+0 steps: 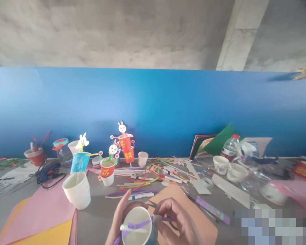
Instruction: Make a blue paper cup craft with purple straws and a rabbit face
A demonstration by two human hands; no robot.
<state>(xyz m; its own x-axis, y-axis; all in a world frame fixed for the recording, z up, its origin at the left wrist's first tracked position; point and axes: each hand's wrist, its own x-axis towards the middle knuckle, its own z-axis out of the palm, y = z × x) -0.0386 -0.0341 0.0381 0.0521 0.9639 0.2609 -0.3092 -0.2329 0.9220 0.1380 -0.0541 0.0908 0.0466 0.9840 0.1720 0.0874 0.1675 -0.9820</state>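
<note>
Gripping a paper cup in the left hand, with fingers and thumb clamped round its left side and its mouth tipped toward the camera. Pinching a purple piece at the right rim of the cup with the right hand, fingertips drawn together there. Observing a purple strip and a white straw crossing inside the mouth of the cup. Cannot tell whether strip and piece are joined.

Noting an orange sheet under and to the right of the cup, bearing dark scissors just beyond the rim, partly hidden by the right hand. Recording a blue-and-white marker beyond the cup, then loose colored strips scattered farther back on the gray desk.

Seeing, left of the cup, a white cup with a blue cup figure raised above it, plus pink paper and yellow paper in a pile farther left. Finding, well beyond the cup and slightly left, a small rabbit figure on red and white cups and a taller rabbit figure of red cups. Logging, right of the cup, a purple packet; farther right and beyond, crumpled white cups and a red-capped bottle.
</note>
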